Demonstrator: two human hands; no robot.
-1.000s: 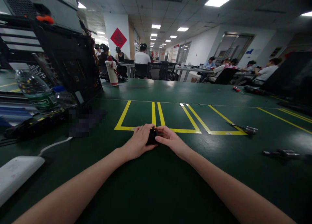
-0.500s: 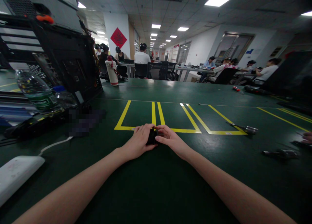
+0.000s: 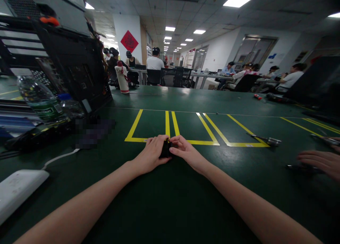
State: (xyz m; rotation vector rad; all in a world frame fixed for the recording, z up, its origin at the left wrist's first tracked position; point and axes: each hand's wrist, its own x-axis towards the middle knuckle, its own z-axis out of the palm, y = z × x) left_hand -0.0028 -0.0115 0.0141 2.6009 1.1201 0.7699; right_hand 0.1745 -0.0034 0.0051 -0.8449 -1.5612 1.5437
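Note:
A small black object with a boxy look is held low over the green table, just in front of the yellow tape. Much of it is covered by fingers, so its exact kind does not show. My left hand is closed round its left side, with the fingers over the top and the thumb along the near face. From the other side, my right hand pinches its right end between thumb and bent fingers. A speck of yellow shows at the fingertips; I cannot tell whether it belongs to the object or the tape.
Yellow tape marks boxes on the green table. At right lie a metal-ended tool and a co-worker's hand over another tool. Left stand a black computer case, a water bottle and a white power strip.
A co-worker's hand has come in from the right over the nearer tool. Another tool now shows at the right edge. The black object's right end looks slightly different; my hands have barely moved.

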